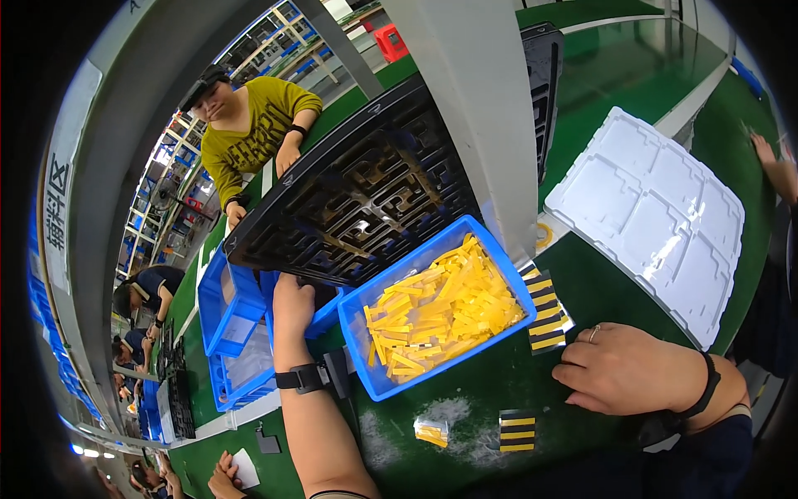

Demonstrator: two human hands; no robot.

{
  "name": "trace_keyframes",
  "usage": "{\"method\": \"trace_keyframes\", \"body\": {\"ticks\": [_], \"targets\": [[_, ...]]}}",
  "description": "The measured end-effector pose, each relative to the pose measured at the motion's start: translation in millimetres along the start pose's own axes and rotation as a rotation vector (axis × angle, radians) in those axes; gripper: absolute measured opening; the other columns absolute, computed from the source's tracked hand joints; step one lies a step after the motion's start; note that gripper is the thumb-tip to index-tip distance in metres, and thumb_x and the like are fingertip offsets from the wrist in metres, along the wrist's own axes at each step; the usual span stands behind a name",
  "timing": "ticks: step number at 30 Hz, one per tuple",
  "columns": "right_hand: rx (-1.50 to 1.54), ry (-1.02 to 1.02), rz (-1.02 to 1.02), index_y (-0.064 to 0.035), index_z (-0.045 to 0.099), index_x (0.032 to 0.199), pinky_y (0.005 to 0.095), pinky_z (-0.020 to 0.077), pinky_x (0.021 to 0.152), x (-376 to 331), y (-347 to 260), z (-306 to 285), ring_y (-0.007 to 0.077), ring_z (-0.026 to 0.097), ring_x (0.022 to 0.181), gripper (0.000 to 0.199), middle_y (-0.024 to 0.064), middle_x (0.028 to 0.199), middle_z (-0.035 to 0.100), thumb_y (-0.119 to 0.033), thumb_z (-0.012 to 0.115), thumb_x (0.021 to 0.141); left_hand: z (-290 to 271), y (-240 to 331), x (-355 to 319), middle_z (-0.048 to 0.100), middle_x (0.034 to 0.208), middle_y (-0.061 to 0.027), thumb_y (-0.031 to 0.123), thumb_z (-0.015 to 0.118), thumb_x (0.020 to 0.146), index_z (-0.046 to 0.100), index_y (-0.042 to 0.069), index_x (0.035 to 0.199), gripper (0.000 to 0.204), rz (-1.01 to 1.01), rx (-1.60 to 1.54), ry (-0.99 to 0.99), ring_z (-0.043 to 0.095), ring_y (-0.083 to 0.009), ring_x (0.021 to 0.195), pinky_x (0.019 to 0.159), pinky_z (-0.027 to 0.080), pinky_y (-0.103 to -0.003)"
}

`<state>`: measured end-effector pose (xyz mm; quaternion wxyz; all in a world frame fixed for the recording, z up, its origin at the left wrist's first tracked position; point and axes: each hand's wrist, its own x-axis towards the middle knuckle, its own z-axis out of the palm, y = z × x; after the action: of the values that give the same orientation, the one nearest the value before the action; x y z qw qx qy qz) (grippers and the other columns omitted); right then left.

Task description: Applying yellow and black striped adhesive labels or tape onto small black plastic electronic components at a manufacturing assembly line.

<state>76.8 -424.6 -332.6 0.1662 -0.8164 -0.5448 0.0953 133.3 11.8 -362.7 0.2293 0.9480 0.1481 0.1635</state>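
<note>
Left hand (293, 303) reaches forward, forearm straight out from the near edge of the tabletop (490, 391), fingers curled onto the near rim of the black slotted tray (357, 195), which tilts over the blue bins (229, 303). Right hand (628, 368) lies palm down on the green tabletop, fingers loosely bent, holding nothing, tips beside a yellow-and-black striped strip (544, 312). The blue bin of yellow strips (436, 308) sits between both hands.

black grid tray (357, 195), tilted, over blue bins
</note>
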Motion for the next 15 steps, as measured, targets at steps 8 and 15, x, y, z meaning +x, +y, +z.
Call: {"method": "trace_keyframes", "body": {"ticks": [8,15], "targets": [[0.015,-0.014,0.011,-0.0032,0.058,0.080,0.0336,0.0477,0.070,-2,-3,0,0.0248,0.058,0.077,0.019,0.0088,0.074,0.055,-0.022,0.062,0.078,1,-19,8,0.059,0.110,-0.0248,-0.005,0.046,0.068,0.052,-0.002,0.118,0.050,0.076,-0.046,-0.092,0.054,-0.0391,0.106,0.092,0.041,-0.037],[0.008,-0.006,0.002,-0.0033,0.058,0.080,0.0327,0.0473,0.070,1,-2,2,0.0241,0.058,0.078,0.018,0.0084,0.074,0.055,-0.021,0.062,0.078,0,-25,10,0.058,0.111,-0.0257,-0.004,0.046,0.069,0.053,-0.001,0.115,0.047,0.075,0.028,-0.106,0.052,-0.0404,0.107,0.092,0.041,-0.038]]}}
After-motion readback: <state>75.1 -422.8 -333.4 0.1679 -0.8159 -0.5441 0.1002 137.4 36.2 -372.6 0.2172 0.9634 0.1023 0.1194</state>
